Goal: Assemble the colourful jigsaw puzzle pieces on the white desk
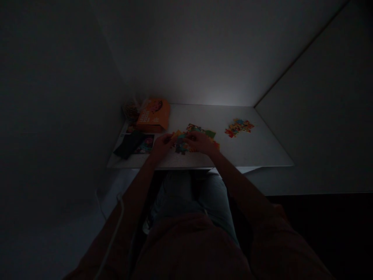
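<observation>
Left hand [163, 144] and right hand [201, 142] close together, fingers curled down on a cluster of jigsaw pieces [180, 143], any actual grip too dim to tell; a joined puzzle section [202, 131] just beyond, on a white table [233, 151]; a second assembled cluster [239, 127] well right; an orange puzzle box [153, 114], a printed picture card [144, 144] and a dark pouch [128, 144] near the left hand

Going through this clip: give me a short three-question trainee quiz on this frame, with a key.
1. Which is nearer the orange box: the left hand or the right hand?
2. True or false: the separate cluster of puzzle pieces lies to the right of both hands.
3. What lies on the printed picture card?

Key: 1. Left hand. 2. True. 3. A dark object, its kind unclear.
</observation>
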Action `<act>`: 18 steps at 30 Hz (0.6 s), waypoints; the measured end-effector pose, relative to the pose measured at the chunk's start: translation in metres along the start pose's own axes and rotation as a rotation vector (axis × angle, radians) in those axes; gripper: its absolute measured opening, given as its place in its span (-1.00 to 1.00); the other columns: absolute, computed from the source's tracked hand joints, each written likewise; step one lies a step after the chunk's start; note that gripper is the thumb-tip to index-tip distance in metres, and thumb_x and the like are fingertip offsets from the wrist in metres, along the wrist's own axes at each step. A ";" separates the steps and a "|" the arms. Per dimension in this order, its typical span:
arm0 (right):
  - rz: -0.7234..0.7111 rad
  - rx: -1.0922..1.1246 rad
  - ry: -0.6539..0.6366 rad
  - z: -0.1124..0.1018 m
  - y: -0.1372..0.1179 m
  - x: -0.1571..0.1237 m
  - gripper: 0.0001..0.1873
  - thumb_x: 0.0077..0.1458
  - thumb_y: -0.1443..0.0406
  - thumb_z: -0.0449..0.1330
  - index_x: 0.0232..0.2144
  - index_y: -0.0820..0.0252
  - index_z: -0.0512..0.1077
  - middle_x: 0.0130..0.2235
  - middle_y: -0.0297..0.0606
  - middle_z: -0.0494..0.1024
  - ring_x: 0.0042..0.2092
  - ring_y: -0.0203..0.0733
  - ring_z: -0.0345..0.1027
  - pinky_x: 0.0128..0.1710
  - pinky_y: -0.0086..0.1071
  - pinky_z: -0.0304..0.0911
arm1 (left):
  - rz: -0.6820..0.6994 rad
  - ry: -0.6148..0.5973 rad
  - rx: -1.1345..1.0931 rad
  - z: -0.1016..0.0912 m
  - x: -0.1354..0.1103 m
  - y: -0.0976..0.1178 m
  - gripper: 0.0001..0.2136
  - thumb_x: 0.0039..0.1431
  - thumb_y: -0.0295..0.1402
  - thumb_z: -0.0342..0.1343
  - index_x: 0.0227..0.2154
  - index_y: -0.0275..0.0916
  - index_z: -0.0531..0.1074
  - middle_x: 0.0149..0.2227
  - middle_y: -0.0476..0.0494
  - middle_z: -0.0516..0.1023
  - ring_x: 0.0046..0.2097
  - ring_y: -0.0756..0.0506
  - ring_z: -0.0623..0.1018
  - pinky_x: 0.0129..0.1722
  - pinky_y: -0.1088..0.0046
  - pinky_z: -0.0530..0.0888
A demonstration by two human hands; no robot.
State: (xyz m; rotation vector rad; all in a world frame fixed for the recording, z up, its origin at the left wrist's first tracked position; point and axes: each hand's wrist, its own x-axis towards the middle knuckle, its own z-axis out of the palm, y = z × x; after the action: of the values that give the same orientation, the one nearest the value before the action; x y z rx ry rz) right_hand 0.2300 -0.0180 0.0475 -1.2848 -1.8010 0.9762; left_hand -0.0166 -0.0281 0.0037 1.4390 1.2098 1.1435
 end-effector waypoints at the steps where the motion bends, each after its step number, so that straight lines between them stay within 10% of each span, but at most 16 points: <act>1: 0.000 0.011 -0.001 0.000 -0.001 0.001 -0.67 0.22 -0.04 0.59 -0.45 -0.10 0.67 -0.38 -0.30 0.67 -0.26 0.03 0.54 -0.17 -0.08 0.41 | -0.004 -0.004 -0.017 0.000 0.000 0.000 -0.56 0.22 0.09 0.51 -0.09 -0.17 0.69 -0.22 -0.22 0.74 -0.22 -0.25 0.65 -0.14 0.15 0.58; 11: 0.058 0.144 0.178 -0.025 -0.006 -0.001 -0.64 0.28 -0.08 0.47 -0.31 0.02 0.62 -0.29 -0.28 0.65 -0.19 -0.03 0.49 -0.04 -0.10 0.41 | -0.054 -0.024 -0.077 0.002 -0.002 0.004 -0.48 0.13 0.01 0.58 0.01 -0.23 0.69 0.08 -0.41 0.79 0.00 -0.32 0.75 0.02 0.10 0.67; 18: -0.066 0.374 0.337 -0.061 -0.050 -0.019 -0.46 0.20 -0.30 0.47 -0.32 -0.05 0.53 -0.26 -0.28 0.60 -0.31 -0.12 0.32 -0.30 -0.18 0.29 | -0.060 0.008 -0.034 -0.001 -0.003 0.006 -0.43 0.01 0.10 0.60 -0.03 -0.16 0.71 -0.02 -0.32 0.81 -0.10 -0.33 0.76 -0.05 0.08 0.68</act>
State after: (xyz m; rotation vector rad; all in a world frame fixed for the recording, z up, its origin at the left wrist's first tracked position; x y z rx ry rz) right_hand 0.2668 -0.0363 0.1173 -1.0727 -1.3222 0.9419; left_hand -0.0171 -0.0318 0.0093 1.3647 1.2259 1.1246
